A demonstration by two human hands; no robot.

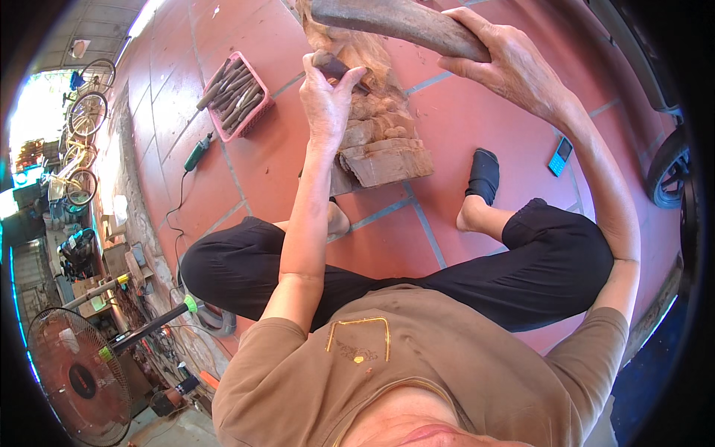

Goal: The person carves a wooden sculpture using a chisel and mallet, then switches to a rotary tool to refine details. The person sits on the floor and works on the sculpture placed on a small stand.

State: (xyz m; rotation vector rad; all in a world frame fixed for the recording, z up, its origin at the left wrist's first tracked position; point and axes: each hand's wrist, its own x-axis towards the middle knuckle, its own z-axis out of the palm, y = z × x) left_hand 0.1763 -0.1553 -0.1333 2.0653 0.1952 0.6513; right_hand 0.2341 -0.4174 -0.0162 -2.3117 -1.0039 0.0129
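Between my legs on the tiled floor lies a partly carved block of wood (389, 162), rough and stepped at its near end. My left hand (326, 108) is closed around the dark handle of a chisel (332, 65). Its tip points toward the carved surface, though I cannot tell whether it touches. In my right hand (514, 71) is the end of a thick, worn wooden mallet (402, 24), gripped between thumb and fingers. The mallet reaches left across the top of the view, over the far part of the block and close to the chisel's butt.
A pink plastic basket (261, 112) of several wooden-handled tools (234, 91) stands at the left. Nearer lies a green corded power tool (198, 153). A blue phone (560, 156) is on the floor at right, near a wheel (670, 167). A standing fan (78, 376) is at lower left.
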